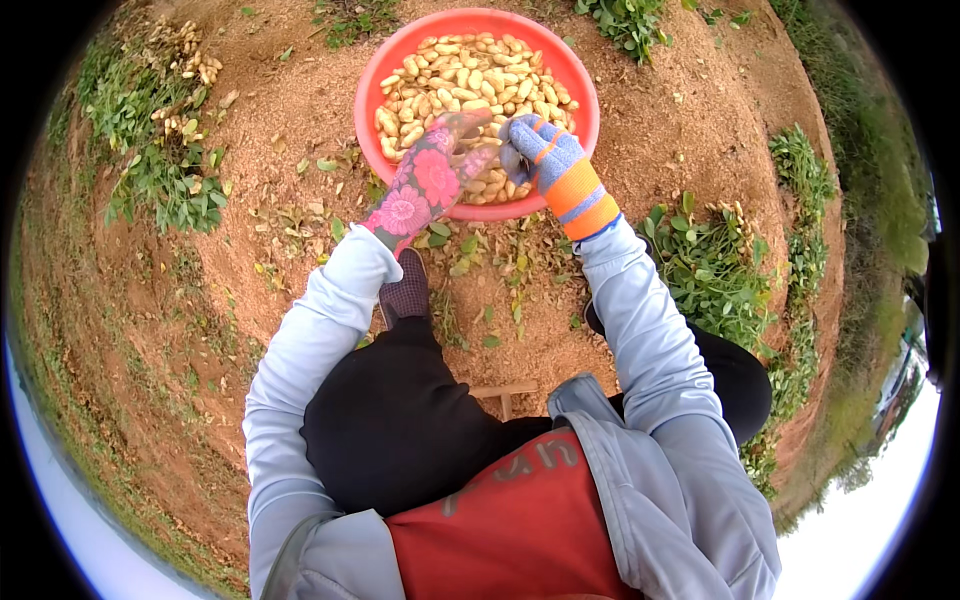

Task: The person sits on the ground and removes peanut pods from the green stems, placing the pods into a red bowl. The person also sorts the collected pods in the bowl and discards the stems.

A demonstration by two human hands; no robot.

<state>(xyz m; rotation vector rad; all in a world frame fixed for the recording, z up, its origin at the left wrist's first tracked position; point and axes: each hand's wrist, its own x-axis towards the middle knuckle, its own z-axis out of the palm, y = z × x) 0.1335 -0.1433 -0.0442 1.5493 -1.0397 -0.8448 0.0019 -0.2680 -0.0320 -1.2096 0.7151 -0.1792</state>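
Observation:
A red plastic basin (366,112) sits on the ground before me, with many unshelled peanuts (469,82) inside. Over its near left part is my left hand (435,169), in a pink floral glove. Motion blurs its fingers; they look spread apart, with peanuts visible in the gap and nothing seen in the grasp. My right hand (551,161), in a blue-grey and orange knit glove, hovers over the basin's near right side. Its fingers curl inward towards the thumb. Blur around the fingertips hides whether anything is pinched there.
Pulled peanut plants (705,262) lie to the right. More plants with pods attached (161,142) are heaped at the left. Dry leaves (289,232) litter the sandy soil (285,105). A wooden piece (504,391) shows between my legs, beyond my shoe (405,289).

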